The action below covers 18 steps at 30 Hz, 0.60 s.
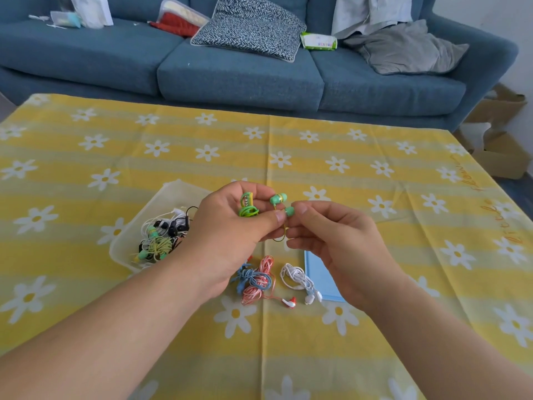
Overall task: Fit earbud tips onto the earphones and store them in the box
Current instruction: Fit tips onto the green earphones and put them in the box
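A long blue sofa [239, 79] is stretching across the back of the room, carrying a black-and-white patterned cushion [248, 27], a grey cushion [406, 50] and some loose clutter. In front of it, a table is wearing a yellow striped tablecloth [72, 226] printed with white daisies, and this is filling most of the view. Two bare forearms are reaching in from the bottom edge and meeting above the middle of the cloth. The left hand [230, 232] is curling its fingers around a small coiled bundle of green earphones [247, 210], holding it up off the table, with one green earbud [278, 198] poking out above the fingers. The right hand [340, 243] is pinching the second green earbud [289, 211] between thumb and forefinger, its other fingers loosely bent beneath; whether a tip is sitting on that earbud is too small to tell. To the left of the hands, a clear plastic box [173, 192] is resting on the cloth, holding a tangle of white, black and green earphones. Under the right wrist, a flat light-blue panel [320, 275] is lying on the table. Just beside it, a bundle of pink and blue earphones [256, 280] and a bundle of white earphones [297, 280] are lying loose on the cloth, close together.
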Available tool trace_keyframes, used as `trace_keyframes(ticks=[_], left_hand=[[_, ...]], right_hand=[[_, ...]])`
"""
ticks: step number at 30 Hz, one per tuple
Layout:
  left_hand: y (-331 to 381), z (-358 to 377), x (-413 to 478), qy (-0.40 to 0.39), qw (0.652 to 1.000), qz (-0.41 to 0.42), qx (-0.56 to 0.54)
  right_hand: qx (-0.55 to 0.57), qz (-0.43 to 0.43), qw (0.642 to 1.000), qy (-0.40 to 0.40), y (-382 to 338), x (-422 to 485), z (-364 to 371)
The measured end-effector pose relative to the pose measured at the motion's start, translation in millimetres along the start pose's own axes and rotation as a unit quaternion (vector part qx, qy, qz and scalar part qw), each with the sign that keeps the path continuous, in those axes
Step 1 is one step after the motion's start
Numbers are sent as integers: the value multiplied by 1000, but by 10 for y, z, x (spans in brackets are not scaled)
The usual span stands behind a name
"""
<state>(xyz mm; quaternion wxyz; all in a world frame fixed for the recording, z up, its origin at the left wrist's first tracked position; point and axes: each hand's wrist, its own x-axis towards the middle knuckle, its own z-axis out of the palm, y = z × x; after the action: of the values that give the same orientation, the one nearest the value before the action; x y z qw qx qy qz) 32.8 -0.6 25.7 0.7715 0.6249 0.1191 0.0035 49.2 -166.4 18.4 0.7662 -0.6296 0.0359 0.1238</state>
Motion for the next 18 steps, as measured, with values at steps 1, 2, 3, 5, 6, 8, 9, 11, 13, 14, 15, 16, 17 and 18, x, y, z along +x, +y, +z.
trace_keyframes(ticks=[1,2,3,5,6,8,9,11,13,14,15,16,17,18], left_hand=[[-5,5,6,-2,1000,4,6],[-11,9,4,-5,1000,6,12],[-15,9,2,-8,1000,8,18],[-13,4,-15,-13,999,11,31],[-9,-13,-23,-12,999,12,40],[2,-45,-32,-7,998,15,65],[8,-66,-33,-3,997,17,77],[26,-138,-30,14,996,21,88],[71,-264,-24,43,993,25,106],[99,-373,-16,62,990,28,124],[106,-471,7,82,985,30,149],[116,-621,25,108,977,34,182],[110,-763,51,130,966,39,222],[97,-895,76,147,953,38,263]], right_hand=[[-3,6,1000,-8,3,1,-4],[-8,14,1000,-16,11,-5,-13],[-10,21,999,-25,21,-6,-24],[-18,37,998,-41,38,-12,-43],[-24,41,998,-45,44,-16,-36],[-50,34,997,-36,57,-19,-10],[-74,23,997,-27,69,-17,14],[-139,-11,990,-15,95,-15,100],[-188,-33,981,-22,131,-4,242],[-200,-35,979,-30,147,5,346],[-211,-33,976,-34,165,17,416],[-220,-30,974,-40,184,29,522],[-228,-26,972,-43,204,46,606],[-229,-20,972,-47,217,53,678]])
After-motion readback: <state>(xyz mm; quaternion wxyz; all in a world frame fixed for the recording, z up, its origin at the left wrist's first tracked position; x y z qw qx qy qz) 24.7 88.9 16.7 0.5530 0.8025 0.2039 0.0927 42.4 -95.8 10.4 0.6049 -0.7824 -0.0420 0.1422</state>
